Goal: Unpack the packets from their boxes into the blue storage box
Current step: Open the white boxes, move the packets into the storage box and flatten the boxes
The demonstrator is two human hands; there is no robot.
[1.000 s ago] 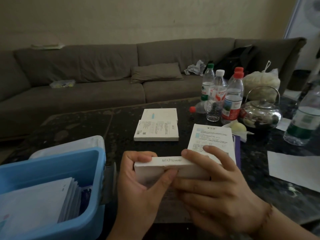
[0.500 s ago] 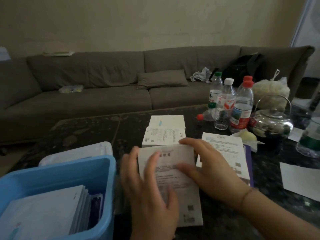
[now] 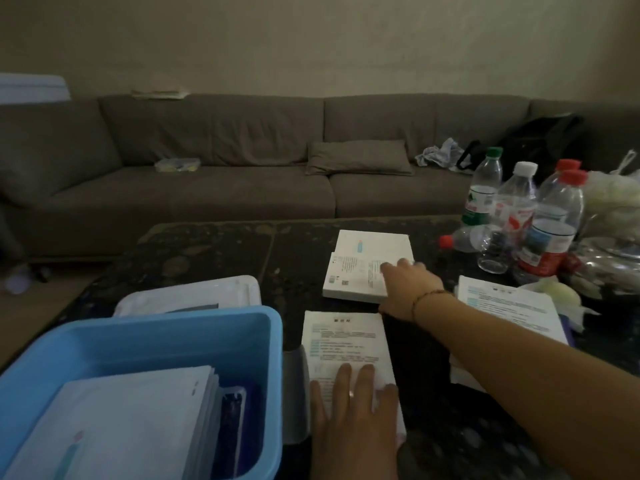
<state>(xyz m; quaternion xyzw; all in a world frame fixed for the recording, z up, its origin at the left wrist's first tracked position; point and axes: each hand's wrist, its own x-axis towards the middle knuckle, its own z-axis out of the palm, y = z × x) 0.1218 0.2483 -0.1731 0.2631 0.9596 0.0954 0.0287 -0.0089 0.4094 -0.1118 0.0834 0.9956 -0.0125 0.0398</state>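
A blue storage box (image 3: pixel 173 336) sits at the lower left with a stack of white packets (image 3: pixel 131 420) inside it. A flat white box (image 3: pixel 343 344) lies on the dark table just right of it, and my left hand (image 3: pixel 353 410) rests flat on its near end, fingers straight. Farther back, a white box (image 3: pixel 353 278) lies over another white box (image 3: pixel 374 245). My right hand (image 3: pixel 405 285) reaches forward onto the right side of the upper box; whether its fingers curl round the edge is hidden.
A white lid (image 3: pixel 194 292) lies behind the blue box. More white boxes (image 3: pixel 509 310) are stacked at the right. Several plastic bottles (image 3: pixel 550 223) and a metal kettle (image 3: pixel 609 258) crowd the right rear. A brown sofa (image 3: pixel 242 168) stands beyond the table.
The box held upright in both hands was laid flat on the table. My left hand stayed on it while my right hand left it and reached forward to the boxes behind.
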